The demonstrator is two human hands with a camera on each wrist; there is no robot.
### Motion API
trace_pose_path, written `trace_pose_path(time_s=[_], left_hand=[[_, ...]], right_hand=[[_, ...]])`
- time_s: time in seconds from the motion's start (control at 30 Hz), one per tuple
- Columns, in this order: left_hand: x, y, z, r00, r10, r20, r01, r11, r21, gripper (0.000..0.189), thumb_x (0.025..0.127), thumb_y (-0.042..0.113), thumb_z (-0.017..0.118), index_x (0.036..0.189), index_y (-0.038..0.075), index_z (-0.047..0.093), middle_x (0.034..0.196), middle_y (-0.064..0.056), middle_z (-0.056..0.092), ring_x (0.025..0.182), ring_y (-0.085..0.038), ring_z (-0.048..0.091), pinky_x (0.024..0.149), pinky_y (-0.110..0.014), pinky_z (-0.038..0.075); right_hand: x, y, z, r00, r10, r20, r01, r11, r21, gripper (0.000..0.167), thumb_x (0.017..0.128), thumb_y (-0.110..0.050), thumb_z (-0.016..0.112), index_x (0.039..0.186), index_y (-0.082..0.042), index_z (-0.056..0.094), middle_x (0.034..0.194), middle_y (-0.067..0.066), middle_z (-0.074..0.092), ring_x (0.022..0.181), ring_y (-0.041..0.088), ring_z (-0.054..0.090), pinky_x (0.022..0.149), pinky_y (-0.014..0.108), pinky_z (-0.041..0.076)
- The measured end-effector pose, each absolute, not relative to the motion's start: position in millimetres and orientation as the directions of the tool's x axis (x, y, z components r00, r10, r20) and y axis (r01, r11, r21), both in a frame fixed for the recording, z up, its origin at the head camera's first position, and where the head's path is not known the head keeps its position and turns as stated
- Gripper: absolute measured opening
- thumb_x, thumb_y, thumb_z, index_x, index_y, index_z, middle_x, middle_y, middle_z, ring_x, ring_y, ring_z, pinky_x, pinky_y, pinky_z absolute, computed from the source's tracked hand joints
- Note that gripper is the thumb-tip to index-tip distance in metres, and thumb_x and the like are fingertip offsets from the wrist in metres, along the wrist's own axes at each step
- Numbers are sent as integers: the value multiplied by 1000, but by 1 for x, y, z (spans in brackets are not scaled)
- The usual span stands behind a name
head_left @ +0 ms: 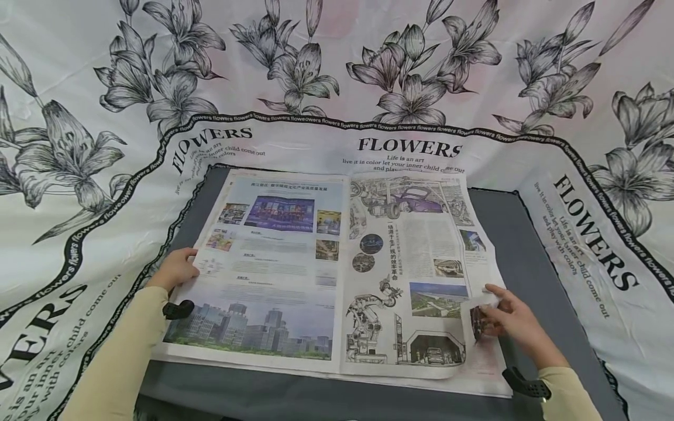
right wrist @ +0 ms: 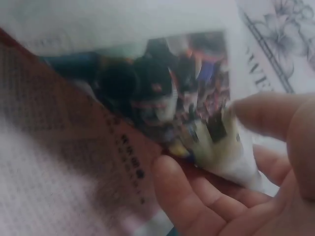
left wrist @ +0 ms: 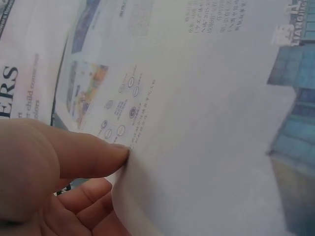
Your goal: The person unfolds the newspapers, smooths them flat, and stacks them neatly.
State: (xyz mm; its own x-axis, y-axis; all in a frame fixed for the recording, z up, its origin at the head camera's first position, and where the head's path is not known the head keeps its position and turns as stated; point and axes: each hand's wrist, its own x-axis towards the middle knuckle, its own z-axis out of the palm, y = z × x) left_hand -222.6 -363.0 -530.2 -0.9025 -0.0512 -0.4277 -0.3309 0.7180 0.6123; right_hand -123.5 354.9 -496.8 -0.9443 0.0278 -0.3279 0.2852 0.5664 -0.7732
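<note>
An open newspaper [head_left: 286, 257] lies spread in front of me, its fold running down the middle. At its left edge my left hand [head_left: 175, 269] pinches the page; the left wrist view shows the thumb [left wrist: 98, 156] on top and the curled fingers beneath the paper. On the right side, the lower outer part of the top page [head_left: 363, 316] is lifted and bent back, showing a photo on its underside. My right hand [head_left: 518, 324] holds this turned-back part between thumb and fingers, and a pinkish printed page [right wrist: 54, 132] shows below it.
Under the newspaper is a dark grey surface [head_left: 526, 245], seen along its right side and front. A white cloth [head_left: 300, 140] with black flower drawings and lettering surrounds it. Dark bands [head_left: 526, 385] circle both wrists.
</note>
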Motion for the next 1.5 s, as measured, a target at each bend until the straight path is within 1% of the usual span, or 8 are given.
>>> trace_pose_path(time_s=[0.13, 0.3, 0.43, 0.53, 0.73, 0.93, 1.17, 1.5], left_hand=[[-218, -368, -528, -901, -68, -428, -340, 725, 599, 71, 85, -2, 52, 151, -15, 30, 142, -46, 36, 63, -22, 46, 54, -34, 41], [-211, -371, -525, -898, -122, -424, -364, 747, 557, 69, 86, 0, 54, 150, -14, 32, 147, -45, 32, 98, -43, 53, 69, -43, 50], [-208, -371, -523, -894, -166, -416, -387, 754, 530, 67, 88, 2, 55, 149, -14, 33, 150, -46, 28, 110, -48, 50, 77, -48, 52], [-206, -372, -524, -895, -191, -403, -395, 757, 520, 66, 88, 3, 56, 149, -14, 34, 149, -46, 30, 102, -45, 54, 70, -41, 51], [-204, -372, -527, -898, -208, -389, -403, 746, 531, 65, 89, 3, 57, 148, -14, 35, 150, -46, 29, 100, -44, 52, 68, -39, 48], [-202, -370, -529, -896, -236, -377, -416, 743, 524, 65, 89, 3, 58, 149, -12, 38, 152, -44, 29, 110, -48, 48, 76, -47, 49], [-200, -367, -526, -908, -240, -344, -395, 765, 509, 63, 88, 4, 57, 147, -12, 40, 151, -44, 31, 130, -60, 41, 93, -64, 49], [-201, -363, -529, -911, -256, -322, -394, 771, 501, 61, 87, 2, 58, 144, -13, 44, 148, -45, 34, 129, -59, 42, 92, -63, 50]], right_hand=[[-122, 364, -505, -913, -8, -408, 354, 478, -804, 67, 111, -34, 40, 159, 7, 16, 137, 40, 42, 81, 4, 66, 73, 33, 61], [-123, 377, -513, -882, -55, -468, 393, 464, -794, 72, 112, -42, 35, 160, 8, 14, 152, 41, 33, 87, 1, 68, 78, 35, 60], [-125, 384, -515, -870, -85, -486, 388, 490, -781, 65, 111, -27, 42, 159, 9, 16, 151, 42, 35, 97, 6, 70, 82, 38, 60], [-129, 388, -515, -868, -80, -490, 372, 548, -749, 63, 107, -14, 50, 158, 8, 20, 150, 42, 36, 103, 13, 69, 84, 40, 60], [-134, 393, -515, -869, -53, -492, 346, 648, -679, 65, 100, -7, 61, 156, 7, 30, 144, 41, 44, 108, 25, 67, 86, 46, 59], [-132, 398, -517, -862, -58, -504, 350, 651, -674, 66, 97, -7, 66, 153, 8, 35, 109, 18, 66, 86, 17, 67, 74, 39, 59], [-122, 405, -513, -825, -166, -540, 359, 584, -728, 73, 97, -9, 67, 155, 9, 27, 101, 5, 64, 83, 16, 69, 72, 39, 61], [-109, 411, -518, -795, -246, -555, 364, 538, -760, 71, 95, -3, 65, 153, 12, 27, 91, 1, 58, 69, 11, 55, 64, 36, 55]])
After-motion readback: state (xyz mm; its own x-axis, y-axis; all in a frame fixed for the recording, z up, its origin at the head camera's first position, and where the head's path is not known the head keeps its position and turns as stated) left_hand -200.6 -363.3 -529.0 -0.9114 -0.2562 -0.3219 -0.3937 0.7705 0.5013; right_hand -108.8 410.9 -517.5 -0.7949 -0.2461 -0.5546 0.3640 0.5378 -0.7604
